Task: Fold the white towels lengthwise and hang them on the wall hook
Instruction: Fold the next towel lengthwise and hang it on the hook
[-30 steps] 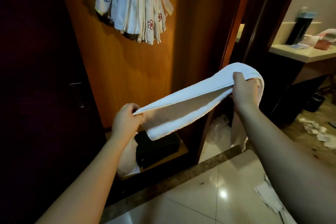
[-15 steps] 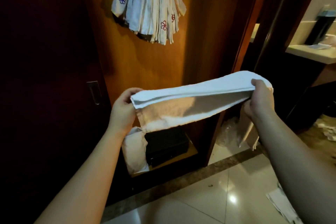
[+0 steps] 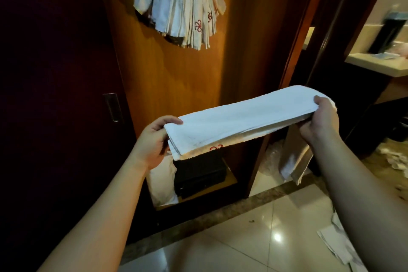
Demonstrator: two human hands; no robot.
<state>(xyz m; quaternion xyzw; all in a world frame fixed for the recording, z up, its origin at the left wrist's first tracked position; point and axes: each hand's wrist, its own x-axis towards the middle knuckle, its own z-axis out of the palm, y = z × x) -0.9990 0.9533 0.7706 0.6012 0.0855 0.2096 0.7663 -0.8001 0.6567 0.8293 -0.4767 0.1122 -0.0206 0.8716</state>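
Observation:
A white towel (image 3: 238, 121), folded into a long narrow strip with a red embroidered mark on its lower edge, stretches level between my hands. My left hand (image 3: 152, 141) pinches its left end, thumb on top. My right hand (image 3: 320, 120) grips its right end, and a loose part of the cloth hangs down below that hand. Above, several folded white towels (image 3: 178, 2) with blue and red marks hang bunched on the wooden wall; the hook itself is hidden behind them.
A dark door with a metal handle (image 3: 112, 107) stands at the left. Below the towel, a low shelf holds a black box (image 3: 198, 172) and a white bag (image 3: 162, 181). Papers (image 3: 340, 243) lie on the tiled floor. A counter (image 3: 377, 66) is at right.
The towel's upper layer has come down over the lower one, so the strip now lies flat and closed. Both hands have kept their grip, and the view has shifted slightly.

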